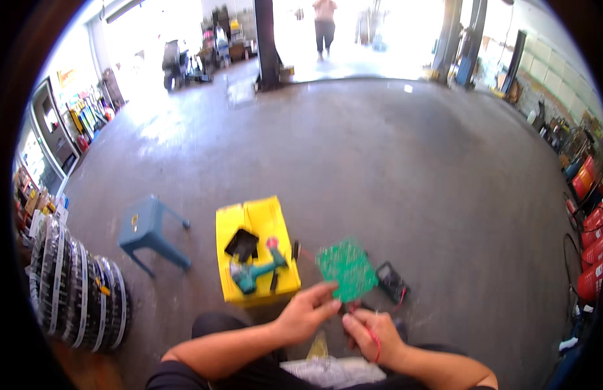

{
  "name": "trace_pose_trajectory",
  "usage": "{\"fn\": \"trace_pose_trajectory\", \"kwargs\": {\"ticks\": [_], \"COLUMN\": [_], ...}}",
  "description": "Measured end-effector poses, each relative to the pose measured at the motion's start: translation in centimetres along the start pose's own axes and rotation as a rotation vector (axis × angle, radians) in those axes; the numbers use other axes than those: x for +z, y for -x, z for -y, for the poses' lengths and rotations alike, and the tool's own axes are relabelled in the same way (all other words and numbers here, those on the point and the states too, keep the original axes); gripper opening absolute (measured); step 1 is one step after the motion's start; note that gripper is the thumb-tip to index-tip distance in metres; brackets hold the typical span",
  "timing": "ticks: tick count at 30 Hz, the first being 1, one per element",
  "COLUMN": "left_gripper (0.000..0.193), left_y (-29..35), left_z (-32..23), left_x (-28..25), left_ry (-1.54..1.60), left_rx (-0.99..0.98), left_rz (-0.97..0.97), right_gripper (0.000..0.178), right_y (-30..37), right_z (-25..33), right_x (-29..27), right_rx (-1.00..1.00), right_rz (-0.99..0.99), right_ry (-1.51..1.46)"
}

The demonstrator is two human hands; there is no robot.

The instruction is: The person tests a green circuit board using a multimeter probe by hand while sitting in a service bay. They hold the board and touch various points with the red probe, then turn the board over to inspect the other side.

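A green circuit board [347, 270] is tilted in front of me, slightly blurred. My left hand [309, 312] has its thumb and fingers at the board's lower left edge, pinching it. Just below the board, my right hand [374, 335] is closed on a thin dark and red piece [351, 308]; its kind is too small and blurred to make out. A red band circles that wrist. Right of the board lies a black multimeter [392, 282] with a red lead [402, 296].
On a yellow box [217, 227] left of the board lie a teal cordless drill [246, 279] and a black tray-like piece [242, 244]. A blue stool [145, 227] and stacked wrapped tires [80, 292] stand farther left. Red equipment [594, 247] lines the right. A person [324, 26] stands far off.
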State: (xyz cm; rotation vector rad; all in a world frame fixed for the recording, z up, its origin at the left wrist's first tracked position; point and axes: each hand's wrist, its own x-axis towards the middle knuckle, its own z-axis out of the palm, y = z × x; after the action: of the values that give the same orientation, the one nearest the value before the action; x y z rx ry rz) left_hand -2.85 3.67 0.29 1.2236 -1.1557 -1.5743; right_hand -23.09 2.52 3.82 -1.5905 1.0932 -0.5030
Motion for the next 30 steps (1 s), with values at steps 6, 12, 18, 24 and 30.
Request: {"fn": "trace_pose_trajectory", "kwargs": {"ticks": [6, 12, 18, 24, 30], "left_gripper": [0.045, 0.048, 0.049, 0.049, 0.052], "left_y": [-0.8, -0.7, -0.6, -0.3, -0.3], "left_z": [2.0, 1.8, 2.0, 1.9, 1.2], "left_x": [-0.5, -0.4, -0.7, -0.6, -0.3], "left_ry": [0.196, 0.215, 0.189, 0.114, 0.264], "left_rx": [0.161, 0.209, 0.221, 0.204, 0.244], "left_rz": [0.158, 0.182, 0.179, 0.157, 0.247], "right_gripper": [0.030, 0.028, 0.026, 0.023, 0.021], "right_y": [-0.3, -0.4, -0.6, -0.6, -0.5], "right_z": [-1.6, -1.6, -2.0, -2.1, -2.2], "right_x": [0.2, 0.4, 0.5, 0.5, 0.7], "right_rx": [-0.097, -0.130, -0.178, -0.192, -0.219], "right_rz": [0.002, -0.015, -0.030, -0.035, -0.052], "right_ry": [0.017, 0.005, 0.034, 0.034, 0.029]}}
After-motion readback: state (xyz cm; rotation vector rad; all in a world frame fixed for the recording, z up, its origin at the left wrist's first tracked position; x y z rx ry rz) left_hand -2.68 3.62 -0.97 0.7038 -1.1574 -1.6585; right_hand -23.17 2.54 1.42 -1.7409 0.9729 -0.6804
